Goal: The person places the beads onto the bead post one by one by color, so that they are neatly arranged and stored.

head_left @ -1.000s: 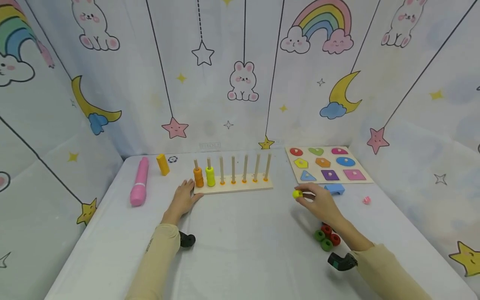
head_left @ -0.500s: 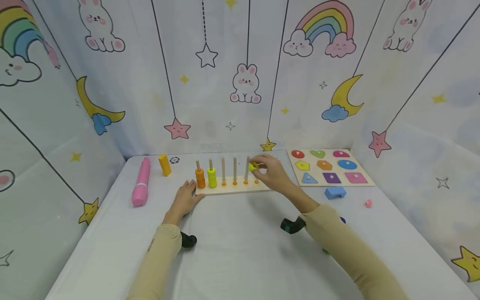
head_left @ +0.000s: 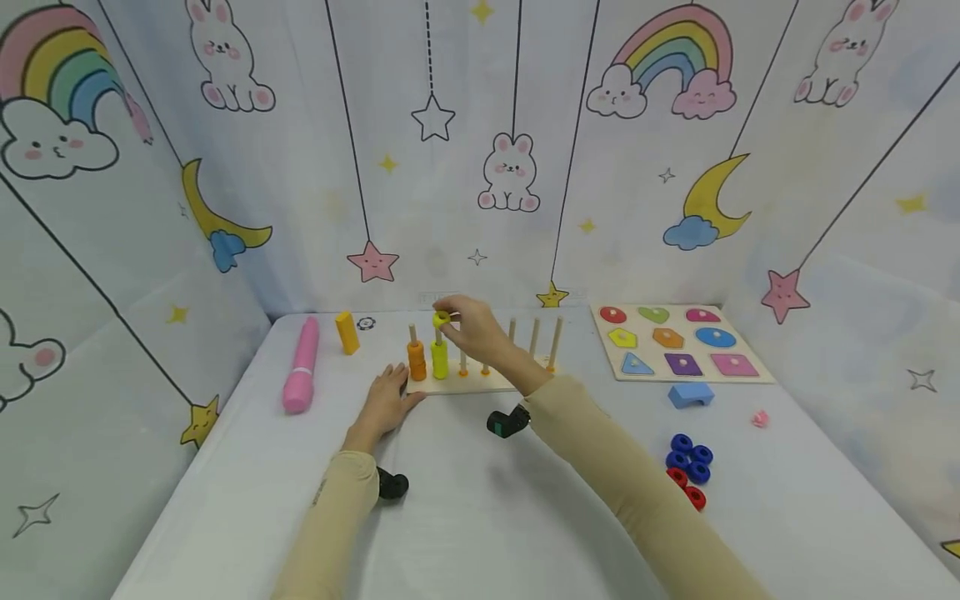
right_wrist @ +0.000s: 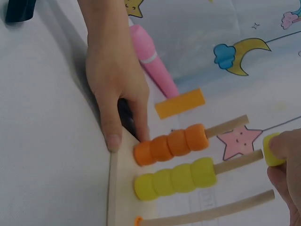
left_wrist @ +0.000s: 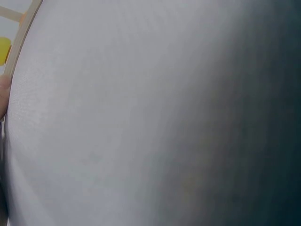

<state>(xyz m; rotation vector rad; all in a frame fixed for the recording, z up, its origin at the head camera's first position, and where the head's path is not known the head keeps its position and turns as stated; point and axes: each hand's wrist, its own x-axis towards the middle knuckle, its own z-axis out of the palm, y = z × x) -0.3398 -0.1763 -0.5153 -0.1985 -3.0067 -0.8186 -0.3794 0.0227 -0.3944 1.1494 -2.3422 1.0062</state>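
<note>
A wooden peg board (head_left: 457, 386) stands toward the back of the table. Its first peg carries orange beads (right_wrist: 171, 143), its second a stack of yellow-green beads (right_wrist: 176, 179). My right hand (head_left: 477, 331) pinches one more yellow bead (right_wrist: 272, 150) between thumb and fingers, right at the tip of the second peg (right_wrist: 242, 162). At the board's left end my left hand (head_left: 384, 402) grips the corner, thumb along the front edge and fingers around the end. Only a fingertip and a bit of the board's edge (left_wrist: 21, 47) show in the left wrist view.
Blue beads (head_left: 678, 461) and red beads (head_left: 696, 498) lie at right, partly beside the right sleeve. Behind them are a blue block (head_left: 691, 395), a shape puzzle (head_left: 648, 364) and a small pink piece (head_left: 761, 418). A pink bottle-shaped object (head_left: 302, 367) and a yellow block (head_left: 347, 332) lie at left.
My right hand has carried the yellow bead leftward from beside the shape puzzle, past the bare pegs, to the top of the second peg. The left hand stays on the board; the view shifts slightly.
</note>
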